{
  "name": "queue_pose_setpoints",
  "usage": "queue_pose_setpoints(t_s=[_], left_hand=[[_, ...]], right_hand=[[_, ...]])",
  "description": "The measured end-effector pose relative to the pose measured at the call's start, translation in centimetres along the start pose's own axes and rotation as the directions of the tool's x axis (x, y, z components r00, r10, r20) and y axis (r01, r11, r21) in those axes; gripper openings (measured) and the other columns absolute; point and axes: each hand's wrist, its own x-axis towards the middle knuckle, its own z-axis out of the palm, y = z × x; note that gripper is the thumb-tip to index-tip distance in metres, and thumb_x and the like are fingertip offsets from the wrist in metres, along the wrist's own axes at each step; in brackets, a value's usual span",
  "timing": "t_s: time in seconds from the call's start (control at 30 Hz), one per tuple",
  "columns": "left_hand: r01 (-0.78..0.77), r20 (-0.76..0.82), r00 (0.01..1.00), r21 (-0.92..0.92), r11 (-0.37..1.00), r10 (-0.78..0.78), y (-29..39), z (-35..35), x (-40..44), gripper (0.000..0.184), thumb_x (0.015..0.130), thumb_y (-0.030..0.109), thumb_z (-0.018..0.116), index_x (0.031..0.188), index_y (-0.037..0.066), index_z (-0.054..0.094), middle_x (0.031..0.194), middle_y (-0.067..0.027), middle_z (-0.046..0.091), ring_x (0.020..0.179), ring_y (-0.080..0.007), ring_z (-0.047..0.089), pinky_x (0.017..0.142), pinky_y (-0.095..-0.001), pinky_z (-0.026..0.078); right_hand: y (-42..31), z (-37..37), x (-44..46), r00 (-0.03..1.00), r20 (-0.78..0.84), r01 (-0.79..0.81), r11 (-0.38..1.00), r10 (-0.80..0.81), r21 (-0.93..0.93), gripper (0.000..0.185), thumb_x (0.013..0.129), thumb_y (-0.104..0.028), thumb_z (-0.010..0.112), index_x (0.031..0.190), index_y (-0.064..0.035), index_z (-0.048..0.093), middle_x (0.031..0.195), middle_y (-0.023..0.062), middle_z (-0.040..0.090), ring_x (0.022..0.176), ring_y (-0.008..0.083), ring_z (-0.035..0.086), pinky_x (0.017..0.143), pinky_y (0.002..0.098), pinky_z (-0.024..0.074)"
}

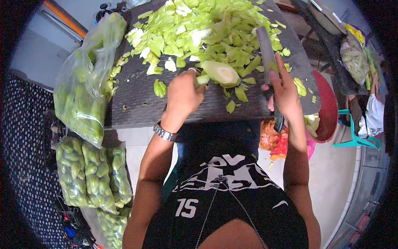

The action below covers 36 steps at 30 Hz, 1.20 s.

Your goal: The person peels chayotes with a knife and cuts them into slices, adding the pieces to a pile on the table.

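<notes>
My left hand (184, 92), with a metal watch (164, 133) at the wrist, is closed round the narrow end of a peeled, pale green fruit (213, 71). A whitish oval shows on the fruit's cut face; its exact kind is unclear. My right hand (286, 95) grips a large knife (266, 47), blade pointing away from me and dark handle toward me. The blade stands to the right of the fruit, apart from it. Beyond both hands, a heap of green slices (224, 29) covers much of the dark, ridged tabletop (145, 110).
A clear plastic bag of green produce (83, 95) leans at the table's left edge. More filled bags (93, 174) stand below it. On the right are a red tub (327, 103), a teal stool (358, 139) and another person's arm (373, 85) near bagged greens (354, 58).
</notes>
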Motion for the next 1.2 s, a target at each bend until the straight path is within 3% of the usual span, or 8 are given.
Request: queue_pose_setpoints(t_s=[0.1,0.17,0.23,0.4,0.83,0.97,1.07,1.2], left_hand=[[0.169,0.117,0.985,-0.501,0.849,-0.128,-0.8,-1.0,0.3,0.053,0.076,0.010,0.080,0.122,-0.004,0.060,0.100,-0.0208,0.071,0.088,-0.0331,0.070,0.075,-0.0436,0.057],[0.314,0.279,0.948,-0.906,0.285,-0.156,-2.8,-0.1,0.2,0.056,0.076,0.003,0.075,0.128,-0.003,0.058,0.105,-0.0184,0.072,0.090,-0.0304,0.071,0.075,-0.0436,0.058],[0.333,0.313,0.943,-0.900,-0.281,0.115,-3.0,-0.2,-0.4,0.063,0.081,0.008,0.066,0.142,0.000,0.050,0.125,-0.0208,0.064,0.110,-0.0333,0.065,0.090,-0.0472,0.056],[0.347,0.332,0.931,-0.688,-0.637,0.149,0.6,-0.7,-1.6,0.057,0.098,0.036,0.052,0.145,0.004,0.045,0.129,-0.0222,0.061,0.105,-0.0375,0.065,0.086,-0.0546,0.053],[0.351,0.280,0.936,-0.743,-0.570,0.211,-0.5,1.7,-1.3,0.056,0.099,0.040,0.051,0.135,-0.003,0.051,0.110,-0.0174,0.067,0.091,-0.0340,0.069,0.070,-0.0450,0.058],[0.349,0.293,0.937,-0.741,-0.574,0.191,-0.7,1.6,-1.8,0.054,0.099,0.039,0.052,0.133,-0.002,0.052,0.110,-0.0168,0.067,0.091,-0.0337,0.069,0.070,-0.0450,0.059],[0.357,0.309,0.933,-0.728,-0.586,0.184,-0.8,1.5,-2.0,0.053,0.099,0.039,0.052,0.133,-0.001,0.052,0.110,-0.0164,0.067,0.090,-0.0332,0.069,0.070,-0.0446,0.058],[0.348,0.312,0.936,-0.737,-0.580,0.165,-1.0,1.5,-2.3,0.052,0.100,0.039,0.051,0.133,-0.001,0.053,0.110,-0.0159,0.067,0.090,-0.0324,0.069,0.069,-0.0446,0.058]], right_hand=[[0.3,0.2,0.0,0.999,-0.037,0.025,1.000,-0.024,0.015,0.050,0.105,-0.020,0.052,0.150,-0.0058,0.035,0.074,0.0125,0.069,0.040,0.0170,0.058,0.039,0.0299,0.0470],[0.8,0.3,0.1,0.999,-0.027,0.030,0.999,-0.030,0.021,0.046,0.105,-0.019,0.052,0.146,-0.0040,0.039,0.074,0.0126,0.068,0.041,0.0180,0.059,0.039,0.0300,0.0459],[2.0,0.3,0.7,0.998,0.028,0.058,0.998,-0.059,0.030,0.040,0.104,-0.018,0.053,0.140,-0.0027,0.044,0.074,0.0121,0.068,0.040,0.0181,0.058,0.038,0.0297,0.0439],[2.2,0.3,0.8,0.983,0.177,0.002,0.961,-0.052,0.276,0.030,0.104,-0.019,0.055,0.129,-0.0016,0.052,0.072,0.0095,0.067,0.040,0.0163,0.055,0.038,0.0296,0.0409],[1.3,1.0,0.9,0.990,0.095,-0.123,0.949,0.099,0.289,0.035,0.106,-0.041,0.048,0.105,-0.0082,0.061,0.063,0.0075,0.062,0.038,0.0146,0.052,0.035,0.0262,0.0400],[2.4,0.7,1.4,0.884,0.454,-0.439,0.526,0.110,0.728,0.042,0.105,-0.049,0.047,0.099,-0.0112,0.063,0.062,0.0080,0.061,0.037,0.0153,0.050,0.033,0.0281,0.0389],[2.3,1.3,1.9,0.856,0.515,-0.471,0.459,0.033,0.754,0.037,0.103,-0.047,0.051,0.095,-0.0125,0.063,0.060,0.0073,0.060,0.036,0.0156,0.049,0.033,0.0285,0.0394],[0.5,3.4,1.4,0.945,0.141,-0.318,0.729,0.295,0.606,0.039,0.102,-0.050,0.050,0.095,-0.0134,0.062,0.059,0.0050,0.059,0.038,0.0152,0.050,0.034,0.0282,0.0394]])
